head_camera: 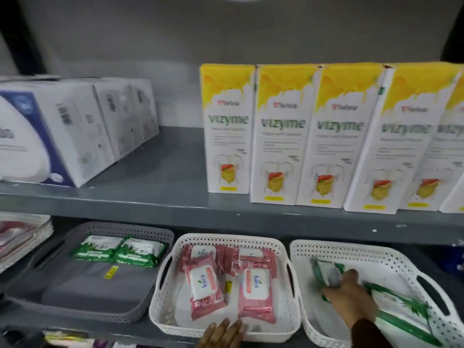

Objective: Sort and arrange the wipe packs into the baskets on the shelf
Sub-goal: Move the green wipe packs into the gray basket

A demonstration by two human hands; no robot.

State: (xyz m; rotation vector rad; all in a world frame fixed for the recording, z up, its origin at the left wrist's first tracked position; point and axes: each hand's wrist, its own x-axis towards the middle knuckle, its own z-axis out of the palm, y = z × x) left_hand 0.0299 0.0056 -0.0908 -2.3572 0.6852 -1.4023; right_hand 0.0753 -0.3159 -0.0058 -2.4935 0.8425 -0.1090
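Three baskets stand in a row on the lower shelf. The grey basket (82, 312) on the left holds two green wipe packs (118, 251) at its back. The middle white basket (226, 330) holds several pink wipe packs (254, 295). In the right white basket (401, 259) my right hand (349, 295) grips a green wipe pack (326, 272), held up on edge. Another green pack (401, 312) lies flat under my wrist. My left hand (221, 334) rests on the front rim of the middle basket with fingers spread, holding nothing.
The upper shelf (155, 197) carries white boxes (75, 131) on the left and a row of yellow-and-white Vizyme cartons (301, 136) on the right. Stacked pink packs (20, 237) sit at the far left of the lower shelf. More packs show below.
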